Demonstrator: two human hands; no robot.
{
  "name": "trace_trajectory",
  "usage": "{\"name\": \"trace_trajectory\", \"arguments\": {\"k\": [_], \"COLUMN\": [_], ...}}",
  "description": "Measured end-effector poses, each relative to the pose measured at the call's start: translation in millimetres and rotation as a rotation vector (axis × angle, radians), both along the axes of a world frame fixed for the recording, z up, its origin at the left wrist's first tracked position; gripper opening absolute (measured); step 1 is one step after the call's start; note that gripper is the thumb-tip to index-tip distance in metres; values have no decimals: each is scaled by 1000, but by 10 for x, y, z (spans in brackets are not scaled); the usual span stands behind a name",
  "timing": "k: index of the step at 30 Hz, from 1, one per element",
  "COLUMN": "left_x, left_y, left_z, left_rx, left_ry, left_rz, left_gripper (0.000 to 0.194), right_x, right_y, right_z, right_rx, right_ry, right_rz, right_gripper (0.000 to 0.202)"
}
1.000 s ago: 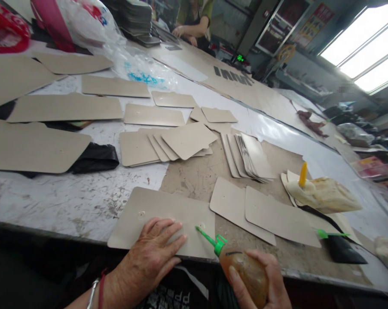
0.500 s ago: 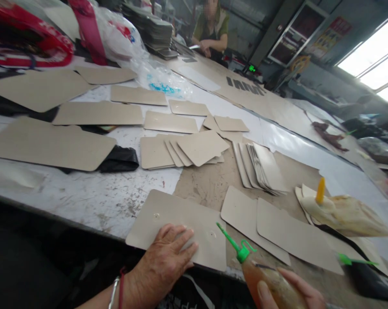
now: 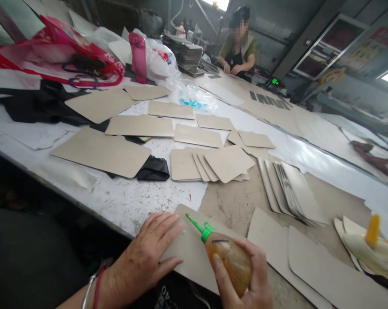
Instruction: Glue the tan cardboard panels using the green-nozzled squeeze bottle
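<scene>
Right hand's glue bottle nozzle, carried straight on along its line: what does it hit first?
Probably the beige card panel under the left hand; the green nozzle tip of the amber glue bottle in the right hand sits just above it, though depth is unclear.

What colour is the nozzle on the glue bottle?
Green, on the glue bottle in the right hand; head view.

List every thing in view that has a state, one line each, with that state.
left hand: open, pressed flat on the near card
right hand: closed around the glue bottle
glue bottle: tilted, green nozzle aimed at the near card
near card: flat at the table edge, under the left hand
fanned card stack: lying spread out
second bottle: lying on its side, yellow nozzle up
red bag: open, slumped
</scene>
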State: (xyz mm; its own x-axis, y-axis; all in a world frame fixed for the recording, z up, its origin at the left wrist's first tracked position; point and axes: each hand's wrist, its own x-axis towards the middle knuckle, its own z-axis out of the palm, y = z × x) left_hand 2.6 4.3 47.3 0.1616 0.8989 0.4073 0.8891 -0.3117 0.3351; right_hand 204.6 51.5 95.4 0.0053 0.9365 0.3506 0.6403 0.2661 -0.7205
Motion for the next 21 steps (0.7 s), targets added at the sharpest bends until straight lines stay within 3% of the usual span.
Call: {"name": "trace_trajectory", "arguments": {"k": [3,9,21], "left_x": [-125,-119,-154], "left_y": [15,23,37], "left_z": [-46,-89,-131], "left_rx": [-52,-66,-37], "left_ry": [31,61,32], "left_rz": [-1,-7,-16], "left_gripper": [58,64,60], "right_x": [-68,-166,-86], "right_y": [45,73,54], "right_z": [-47,-49,38], "right_rx": [-6,-6,120], "right_ry": [-10,-67,-110], "right_rz": [59,111,55], "right_gripper": [35,32,23]}}
